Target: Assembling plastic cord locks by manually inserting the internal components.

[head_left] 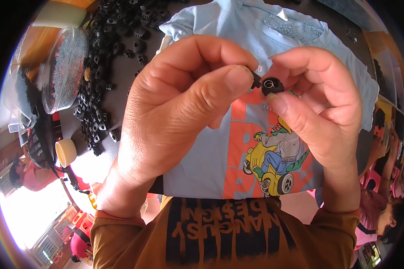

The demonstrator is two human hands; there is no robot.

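Observation:
My left hand (179,103) is closed, with a small dark plastic piece (256,80) pinched between thumb and forefinger, mostly covered by the fingertips. Close beside it, my right hand (327,107) grips a rounded black plastic cord-lock part (272,85) between thumb and fingers. A silvery coil, like a small spring, shows in its face. The two pieces are nearly touching; whether they meet is hard to make out. Both hands are above a light blue T-shirt (193,179) with a printed cartoon, spread over the dark table.
Many loose black plastic parts (94,85) lie heaped on the table's left side. A clear oval tub (49,96) holds small shiny coils. More shiny coils (280,28) lie on the shirt's far end. A cream-coloured roll (66,152) stands left; other people (377,210) sit nearby.

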